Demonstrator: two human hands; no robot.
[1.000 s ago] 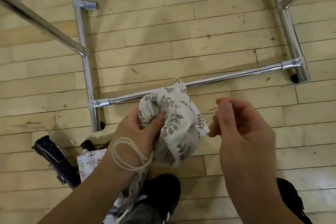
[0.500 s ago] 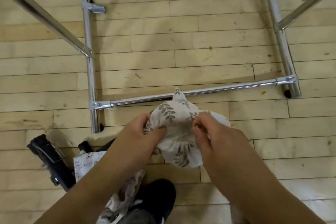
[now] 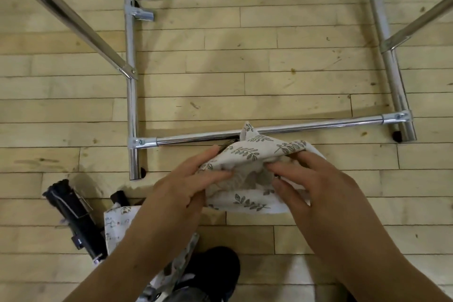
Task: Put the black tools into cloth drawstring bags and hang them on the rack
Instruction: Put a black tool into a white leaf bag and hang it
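Left hand (image 3: 186,184) and right hand (image 3: 316,186) both pinch the leaf-print cloth bag (image 3: 247,174); a black tool (image 3: 73,216) lies at eight o'clock.

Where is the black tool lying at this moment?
In the head view the black tool lies on the floor at lower left, beside a printed bag, just below the rack's near-left foot.

This is an indoor room with a pale wooden plank floor (image 3: 245,76), scuffed and stained in places. A chrome clothes rack (image 3: 131,105) stands on it. A black tool (image 3: 73,213) and a printed cloth bag (image 3: 115,224) lie directly on the boards. Whether it is a home or a studio cannot be told.
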